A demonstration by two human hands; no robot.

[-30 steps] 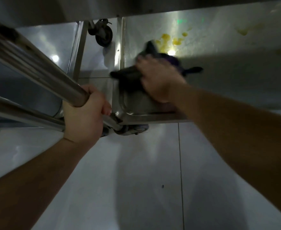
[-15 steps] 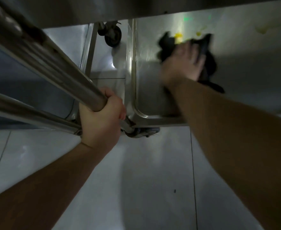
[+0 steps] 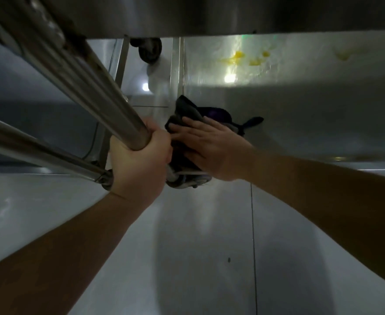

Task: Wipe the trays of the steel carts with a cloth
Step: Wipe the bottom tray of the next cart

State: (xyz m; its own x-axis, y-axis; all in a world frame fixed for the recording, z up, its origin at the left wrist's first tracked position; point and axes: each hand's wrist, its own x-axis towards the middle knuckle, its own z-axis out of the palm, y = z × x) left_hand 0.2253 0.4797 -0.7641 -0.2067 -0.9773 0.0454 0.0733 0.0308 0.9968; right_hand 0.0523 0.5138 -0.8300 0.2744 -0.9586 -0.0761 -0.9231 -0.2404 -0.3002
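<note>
While the left hand [image 3: 139,160] grips the steel post [image 3: 109,103] in a tight fist, the right hand [image 3: 212,146] presses flat, fingers straight, on the dark cloth [image 3: 191,112]. This cloth lies bunched in the near left corner of the bottom tray [image 3: 300,114] (yellow stains [image 3: 243,57] sit well apart, at the far side). One caster [image 3: 149,50] shows beyond.

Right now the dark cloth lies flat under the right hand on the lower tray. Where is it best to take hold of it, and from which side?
Probably at the bunched middle of the dark cloth, from above, by curling the fingers of the right hand that presses it on the lower tray. The folds rise there, while the thin tail on the right side would only drag.
</note>
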